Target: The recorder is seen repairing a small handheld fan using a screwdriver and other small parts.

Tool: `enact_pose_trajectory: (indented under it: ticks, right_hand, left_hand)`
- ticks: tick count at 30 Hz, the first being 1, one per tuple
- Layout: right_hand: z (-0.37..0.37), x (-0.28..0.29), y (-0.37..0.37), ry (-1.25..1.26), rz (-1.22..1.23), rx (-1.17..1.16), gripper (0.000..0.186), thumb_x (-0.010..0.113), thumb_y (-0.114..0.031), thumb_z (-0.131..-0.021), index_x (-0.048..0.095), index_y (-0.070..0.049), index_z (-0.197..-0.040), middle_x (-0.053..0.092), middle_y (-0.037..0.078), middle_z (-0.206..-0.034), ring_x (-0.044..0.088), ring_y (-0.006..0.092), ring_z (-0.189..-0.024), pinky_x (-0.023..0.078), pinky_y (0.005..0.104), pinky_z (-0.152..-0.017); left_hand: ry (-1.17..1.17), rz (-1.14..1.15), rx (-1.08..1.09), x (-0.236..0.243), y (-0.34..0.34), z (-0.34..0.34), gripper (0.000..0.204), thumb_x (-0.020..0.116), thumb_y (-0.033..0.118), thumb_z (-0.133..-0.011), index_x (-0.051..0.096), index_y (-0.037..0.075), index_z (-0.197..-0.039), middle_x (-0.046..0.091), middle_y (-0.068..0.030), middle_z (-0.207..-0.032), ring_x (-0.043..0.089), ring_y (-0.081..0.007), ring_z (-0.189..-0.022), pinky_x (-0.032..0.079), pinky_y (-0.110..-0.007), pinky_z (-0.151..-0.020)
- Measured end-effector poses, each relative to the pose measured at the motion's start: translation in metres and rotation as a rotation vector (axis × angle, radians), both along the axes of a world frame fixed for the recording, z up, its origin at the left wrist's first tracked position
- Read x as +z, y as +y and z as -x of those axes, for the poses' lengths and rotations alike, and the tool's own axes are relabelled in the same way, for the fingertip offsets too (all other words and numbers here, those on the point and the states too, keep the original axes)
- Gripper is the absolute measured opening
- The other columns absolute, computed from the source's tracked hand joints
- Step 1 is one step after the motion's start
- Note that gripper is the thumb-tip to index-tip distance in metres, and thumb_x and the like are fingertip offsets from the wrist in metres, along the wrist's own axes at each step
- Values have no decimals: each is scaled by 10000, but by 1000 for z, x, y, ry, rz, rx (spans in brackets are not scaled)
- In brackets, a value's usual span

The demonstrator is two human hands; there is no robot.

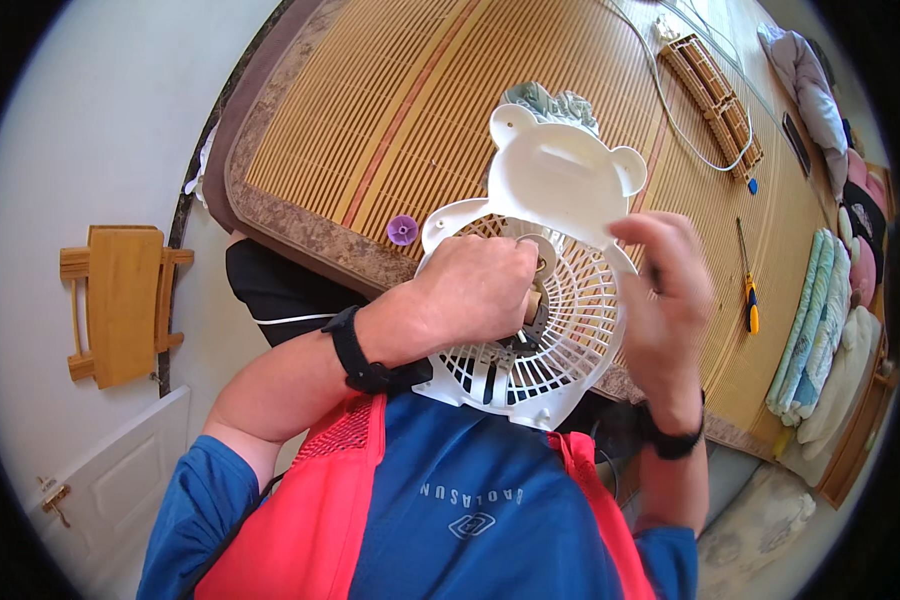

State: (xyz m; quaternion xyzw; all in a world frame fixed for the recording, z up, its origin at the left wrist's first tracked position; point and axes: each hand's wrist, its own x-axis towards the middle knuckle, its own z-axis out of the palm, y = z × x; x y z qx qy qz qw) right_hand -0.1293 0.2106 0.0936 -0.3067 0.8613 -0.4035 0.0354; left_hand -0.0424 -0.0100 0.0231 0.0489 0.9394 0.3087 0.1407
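A white bear-shaped plastic fan housing (560, 175) with a round slatted guard (580, 330) lies at the mat's front edge, over my lap. My left hand (460, 295) is closed at the motor assembly (530, 325) in the guard's middle; what its fingers grip is mostly hidden. My right hand (670, 280), blurred, is raised at the guard's right side with bent fingers apart and nothing visible in them. A purple plastic hub (402, 229) rests left of the housing, and a crumpled green cloth (550, 98) sits behind it.
A bamboo mat (340, 120) covers the surface. A screwdriver (748, 290), folded cloths (805, 330), a wooden bundle (710, 100) with a white cord, and a phone (796, 140) lie rightward. A folded wooden stool (120, 305) and white door (120, 470) are at left.
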Motion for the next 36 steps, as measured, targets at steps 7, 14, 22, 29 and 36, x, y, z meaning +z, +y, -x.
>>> enact_pose_trajectory:
  ticks: [7,14,22,29,36]
  right_hand:
    - [-23,15,5,-674,574,-113,325,609,-113,-1234,652,90,-1484,792,193,-1374,751,285,-1368,577,401,-1179]
    - [-18,7,39,-2,-61,-175,178,650,-172,-1236,634,-6,-1175,828,114,-1011,736,111,-861,589,293,-752]
    - [-20,28,45,-553,173,-175,166,708,9,-1150,729,26,-1314,758,30,-1032,689,89,-789,579,257,-698]
    - [-29,0,28,-523,47,-26,275,799,53,-1047,784,22,-1321,823,105,-1236,837,164,-1032,671,291,-875]
    - [-29,-25,16,-69,-76,97,313,927,-45,-939,814,-42,-1232,816,131,-1132,809,290,-985,644,410,-802]
  left_hand:
    - [-31,-44,-5,0,2,2,339,653,125,-996,686,-53,-1283,816,-302,-1072,809,-492,-1025,640,-607,-910]
    - [-19,-51,-7,-5,1,-1,349,656,138,-1014,690,-46,-1308,818,-284,-1055,808,-477,-1034,635,-588,-937]
    - [-2,-55,3,-7,2,-3,340,674,146,-1023,714,-42,-1303,819,-276,-1097,805,-465,-1075,636,-572,-955]
    - [1,-41,18,-8,1,-3,352,673,139,-1005,717,-46,-1301,819,-277,-1090,808,-472,-1065,638,-584,-944]
    - [-20,-53,14,-5,2,-1,379,669,133,-996,717,-45,-1327,826,-279,-1076,814,-482,-1036,645,-591,-932]
